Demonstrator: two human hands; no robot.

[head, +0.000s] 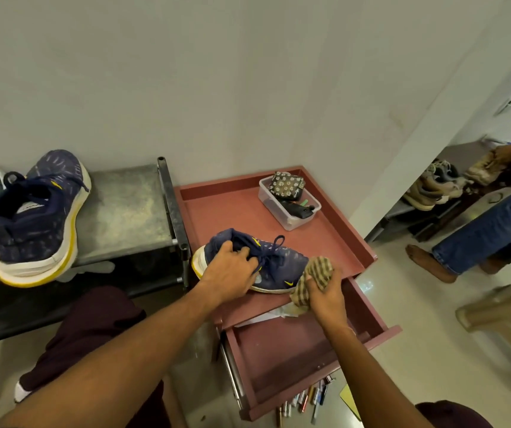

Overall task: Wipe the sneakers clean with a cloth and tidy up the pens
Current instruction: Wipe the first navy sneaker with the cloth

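Observation:
A navy sneaker [282, 265] with a white and yellow sole lies on the red cabinet top [226, 214]. My left hand [228, 271] grips it at the tongue and collar. My right hand [325, 293] holds a brown checked cloth [314, 274] pressed against the sneaker's toe. The matching navy sneaker [36, 217] stands on the grey shoe rack [121, 211] at the left. Several pens [305, 400] lie scattered on the floor below the open drawer.
A clear plastic box [289, 206] with a flowered pouch stands at the cabinet's back right. The red drawer [294, 353] is pulled out toward me. Another person's jeans leg and bare foot [433, 262] are at the right, beside a rack of shoes.

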